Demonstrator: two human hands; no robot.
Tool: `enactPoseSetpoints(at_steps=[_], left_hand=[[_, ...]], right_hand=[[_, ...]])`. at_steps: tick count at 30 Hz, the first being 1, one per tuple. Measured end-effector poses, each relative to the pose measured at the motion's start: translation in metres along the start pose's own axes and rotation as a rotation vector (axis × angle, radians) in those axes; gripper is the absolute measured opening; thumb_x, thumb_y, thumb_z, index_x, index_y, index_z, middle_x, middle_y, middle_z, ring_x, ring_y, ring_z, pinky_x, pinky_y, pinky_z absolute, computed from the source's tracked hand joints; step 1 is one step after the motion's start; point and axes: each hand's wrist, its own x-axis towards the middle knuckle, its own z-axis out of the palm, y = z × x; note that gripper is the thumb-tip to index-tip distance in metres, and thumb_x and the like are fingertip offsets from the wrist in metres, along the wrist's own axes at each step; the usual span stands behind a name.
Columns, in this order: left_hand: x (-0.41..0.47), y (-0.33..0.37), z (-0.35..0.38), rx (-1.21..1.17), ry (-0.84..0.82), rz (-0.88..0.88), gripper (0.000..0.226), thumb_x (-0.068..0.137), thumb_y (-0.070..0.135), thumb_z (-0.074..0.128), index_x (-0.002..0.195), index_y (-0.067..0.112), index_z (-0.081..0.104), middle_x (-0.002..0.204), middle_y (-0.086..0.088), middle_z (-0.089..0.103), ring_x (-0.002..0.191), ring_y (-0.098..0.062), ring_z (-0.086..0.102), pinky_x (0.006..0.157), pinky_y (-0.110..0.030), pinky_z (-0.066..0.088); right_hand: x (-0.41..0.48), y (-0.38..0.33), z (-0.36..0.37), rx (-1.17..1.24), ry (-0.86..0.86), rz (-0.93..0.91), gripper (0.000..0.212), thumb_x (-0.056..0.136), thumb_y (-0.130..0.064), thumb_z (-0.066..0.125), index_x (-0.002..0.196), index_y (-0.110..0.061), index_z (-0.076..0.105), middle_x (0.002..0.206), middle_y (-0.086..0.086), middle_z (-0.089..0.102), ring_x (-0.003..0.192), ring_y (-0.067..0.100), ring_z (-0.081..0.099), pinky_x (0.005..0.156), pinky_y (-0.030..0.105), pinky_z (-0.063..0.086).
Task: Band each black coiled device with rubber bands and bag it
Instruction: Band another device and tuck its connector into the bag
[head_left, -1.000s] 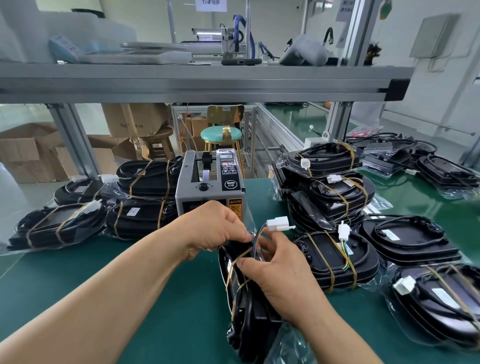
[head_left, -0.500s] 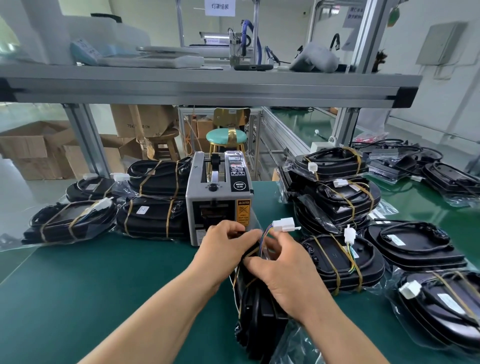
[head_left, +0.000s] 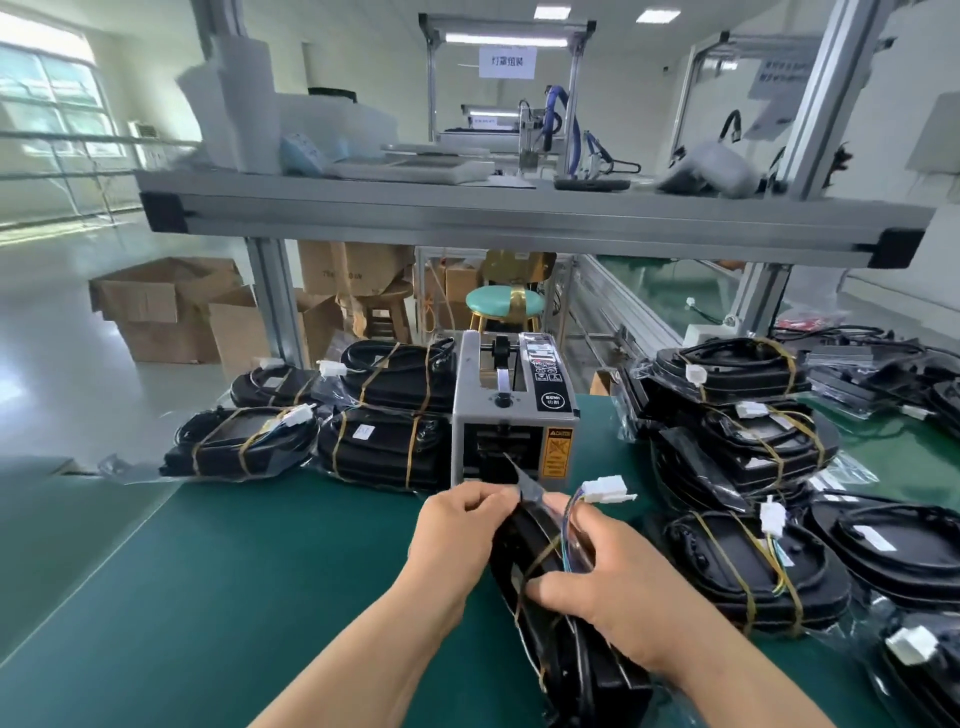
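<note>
Left hand pinches what seems a clear plastic bag atop the black coiled device; right hand grips its side over tan rubber bands.

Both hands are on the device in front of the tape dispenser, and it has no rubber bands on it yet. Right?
Not quite. The head view shows tan rubber bands already crossing the device. The rest holds: the left hand and right hand both grip it, in front of the tape dispenser.
</note>
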Motion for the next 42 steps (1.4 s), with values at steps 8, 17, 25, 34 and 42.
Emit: enactPoseSetpoints(at_steps=[8, 17, 25, 34, 42], left_hand=[[-0.030, -0.017, -0.102, -0.004, -0.472, 0.215, 0.112, 0.058, 0.074, 0.076, 0.148, 0.030, 0.027, 0.150, 0.011, 0.045, 0.140, -0.004, 0.039, 0.117, -0.037, 0.034], [-0.056, -0.027, -0.162, -0.384, -0.125, 0.170, 0.076, 0.041, 0.045, 0.098, 0.111, 0.026, 0.074, 0.111, -0.020, 0.072, 0.096, -0.032, 0.071, 0.088, -0.037, 0.057], [0.011, -0.044, -0.211, -0.375, 0.299, -0.067, 0.021, 0.079, 0.019, 0.079, 0.099, 0.018, 0.076, 0.093, -0.005, 0.078, 0.073, -0.016, 0.073, 0.073, -0.033, 0.056], [0.072, -0.067, -0.184, 0.031, 0.267, -0.004, 0.047, 0.089, 0.051, 0.063, 0.133, 0.038, 0.053, 0.128, 0.016, 0.053, 0.105, 0.005, 0.053, 0.097, -0.030, 0.038], [0.065, -0.069, -0.184, 0.199, 0.231, 0.024, 0.043, 0.096, 0.043, 0.053, 0.137, 0.047, 0.043, 0.129, 0.028, 0.039, 0.104, 0.018, 0.042, 0.093, -0.027, 0.026]], right_hand=[[-0.001, -0.037, 0.002, 0.120, -0.494, -0.080, 0.056, 0.073, -0.031, 0.065, 0.124, -0.053, 0.059, 0.131, -0.001, 0.065, 0.125, 0.018, 0.058, 0.111, 0.032, 0.041], [0.037, -0.054, 0.051, 0.514, -0.529, 0.002, 0.077, 0.060, -0.052, 0.086, 0.128, -0.024, 0.063, 0.128, 0.006, 0.067, 0.118, 0.027, 0.064, 0.101, 0.039, 0.051], [0.048, -0.018, 0.128, 0.498, -0.018, 0.084, 0.065, 0.073, -0.077, 0.063, 0.130, -0.047, 0.051, 0.132, -0.009, 0.063, 0.119, 0.014, 0.061, 0.107, 0.045, 0.045], [0.089, -0.014, 0.168, 0.114, 0.367, 0.036, 0.065, 0.097, -0.021, 0.059, 0.150, -0.041, 0.028, 0.146, -0.022, 0.041, 0.128, -0.006, 0.035, 0.105, 0.015, 0.025], [0.092, -0.005, 0.184, -0.044, 0.568, 0.060, 0.062, 0.091, -0.019, 0.066, 0.147, -0.030, 0.041, 0.140, -0.010, 0.057, 0.129, 0.015, 0.055, 0.099, 0.022, 0.039]])
